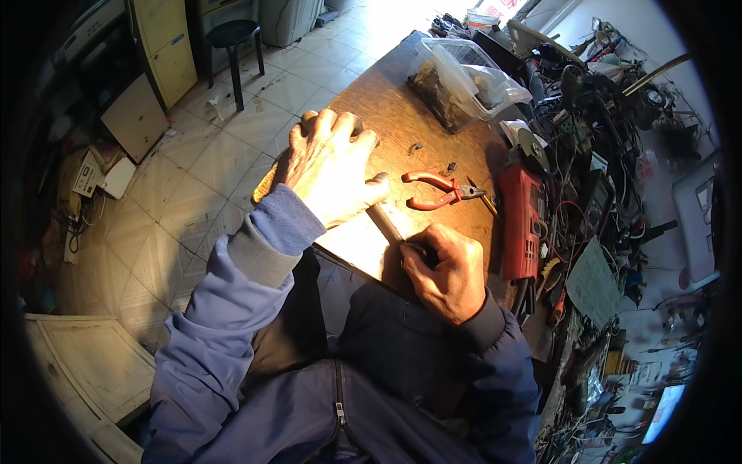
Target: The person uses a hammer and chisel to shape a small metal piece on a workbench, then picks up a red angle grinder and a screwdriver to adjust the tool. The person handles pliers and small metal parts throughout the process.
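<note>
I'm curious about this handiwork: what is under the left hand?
A yellowish thing shows along the outer side of the left hand, and a bar shows by its thumb. What the hand covers is hidden, so the thing's shape can't be told.

The person wore a blue jacket [301, 421] with a metal zip pull [340, 414], grey left cuff [264, 251] over a brighter blue cuff [287, 220], and dark right cuff [482, 323].

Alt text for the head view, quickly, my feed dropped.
A person's right hand grips a brownish rod over a wooden table; the left hand is at its far end. Red-handled pliers lie nearby, with a clear plastic tub farther back.
</note>
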Demonstrator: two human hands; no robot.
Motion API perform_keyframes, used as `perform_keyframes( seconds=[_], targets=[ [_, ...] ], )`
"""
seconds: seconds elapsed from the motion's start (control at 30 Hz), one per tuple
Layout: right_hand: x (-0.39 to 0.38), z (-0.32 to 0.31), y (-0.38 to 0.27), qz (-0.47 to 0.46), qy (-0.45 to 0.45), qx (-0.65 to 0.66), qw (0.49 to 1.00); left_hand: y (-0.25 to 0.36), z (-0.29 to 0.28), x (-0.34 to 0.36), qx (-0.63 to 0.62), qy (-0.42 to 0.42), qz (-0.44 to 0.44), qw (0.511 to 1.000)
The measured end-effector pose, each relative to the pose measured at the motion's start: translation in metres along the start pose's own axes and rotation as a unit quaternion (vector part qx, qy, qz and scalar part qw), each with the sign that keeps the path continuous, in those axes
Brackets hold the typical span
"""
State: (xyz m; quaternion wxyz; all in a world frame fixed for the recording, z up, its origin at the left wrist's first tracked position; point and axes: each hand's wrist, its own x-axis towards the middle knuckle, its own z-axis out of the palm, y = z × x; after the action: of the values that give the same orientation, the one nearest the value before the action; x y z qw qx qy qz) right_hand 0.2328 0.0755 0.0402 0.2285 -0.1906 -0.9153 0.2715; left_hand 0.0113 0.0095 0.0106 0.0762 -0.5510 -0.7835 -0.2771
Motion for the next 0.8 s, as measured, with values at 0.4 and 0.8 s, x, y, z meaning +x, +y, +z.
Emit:
perform_keyframes(
  seconds=[0.4,0.8],
  targets=[
    [-0.009,-0.006,0.000,-0.013,-0.007,-0.010,1.000,0.001,-0.001,0.000,-0.016,0.000,0.006,1.000],
    [-0.012,-0.007,-0.004,0.006,-0.004,-0.004,1.000,0.006,-0.004,0.003,-0.005,-0.022,0.000,1.000]
  ],
)
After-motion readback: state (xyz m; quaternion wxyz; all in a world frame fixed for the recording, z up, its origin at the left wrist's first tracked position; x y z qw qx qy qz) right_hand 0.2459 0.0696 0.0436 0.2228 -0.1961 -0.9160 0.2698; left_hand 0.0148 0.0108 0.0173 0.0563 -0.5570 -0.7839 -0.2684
